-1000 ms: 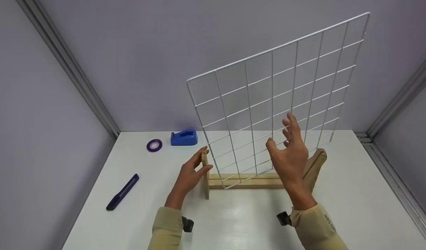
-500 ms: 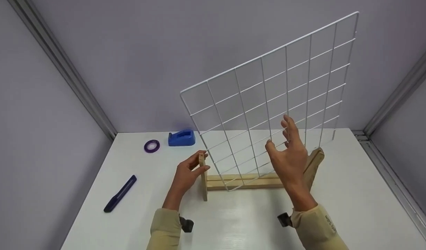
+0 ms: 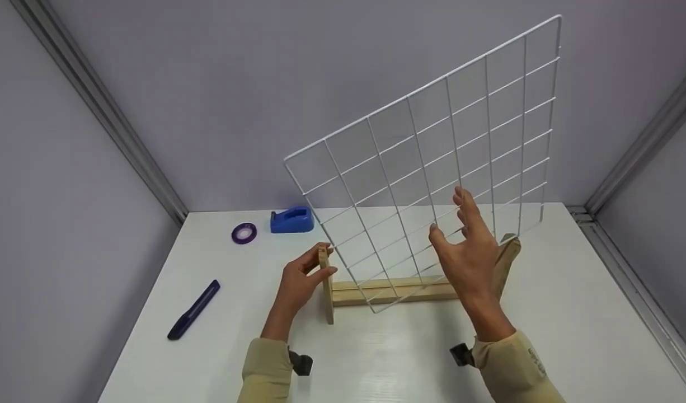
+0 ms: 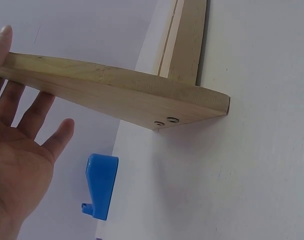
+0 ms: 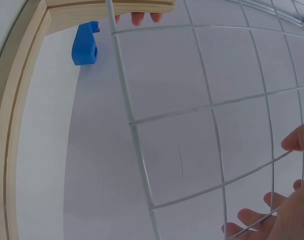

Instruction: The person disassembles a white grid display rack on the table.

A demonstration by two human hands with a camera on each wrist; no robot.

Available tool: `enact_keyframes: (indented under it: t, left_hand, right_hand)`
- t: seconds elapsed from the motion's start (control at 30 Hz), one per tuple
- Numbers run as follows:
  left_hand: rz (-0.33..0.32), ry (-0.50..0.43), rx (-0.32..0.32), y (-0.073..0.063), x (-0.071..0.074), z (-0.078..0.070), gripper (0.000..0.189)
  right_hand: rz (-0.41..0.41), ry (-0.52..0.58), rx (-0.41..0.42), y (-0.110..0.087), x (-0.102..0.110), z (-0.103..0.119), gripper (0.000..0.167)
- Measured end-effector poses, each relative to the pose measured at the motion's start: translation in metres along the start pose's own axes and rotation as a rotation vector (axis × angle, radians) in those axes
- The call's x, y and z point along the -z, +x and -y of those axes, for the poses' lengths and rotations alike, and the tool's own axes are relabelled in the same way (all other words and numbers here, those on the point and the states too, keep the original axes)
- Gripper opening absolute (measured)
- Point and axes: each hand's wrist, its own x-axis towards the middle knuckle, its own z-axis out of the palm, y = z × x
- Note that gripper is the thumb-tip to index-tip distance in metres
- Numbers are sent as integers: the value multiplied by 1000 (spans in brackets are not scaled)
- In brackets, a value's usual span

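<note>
A white wire grid panel [image 3: 408, 97] stands tilted above a wooden stand, its left side lower than its right. My right hand [image 3: 470, 260] holds the grid by its wires; in the right wrist view the thumb lies at a wire [image 5: 287, 154] and the fingers reach behind. The stand has a grooved crossbar [image 3: 393, 294] between two side boards. My left hand [image 3: 299, 282] grips the top of the left side board [image 3: 325, 291], thumb and fingers on opposite faces. Two screw heads [image 4: 172, 120] show on that board. The right board [image 3: 506, 262] is partly behind my right hand.
On the white table [image 3: 371, 364], a blue tape dispenser [image 3: 292, 221] stands at the back left beside a purple tape roll [image 3: 235, 235]. A dark utility knife [image 3: 193, 310] lies farther left. Pale walls [image 3: 208, 112] with metal rails enclose the table.
The grid has tilted further: its upper left corner has dropped and its lower corner has moved right and slightly down. Both hands keep their hold; the head view has shifted slightly.
</note>
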Motion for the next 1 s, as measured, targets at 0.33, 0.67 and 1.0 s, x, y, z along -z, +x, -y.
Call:
enact_keyframes:
  t: [0.33,0.67,1.0]
  left_hand:
    - [-20,0,-22,-6,0,0,61]
    - [-51,10,-41,-12,-3,1,59]
    - [-71,-24,-61,-19,-4,1,59]
  right_hand:
    - [15,-68,-25,-3,9,4,76]
    - [-29,-67,2,-1,12,3,72]
    - [-50,-79,55,-2,12,-4,70]
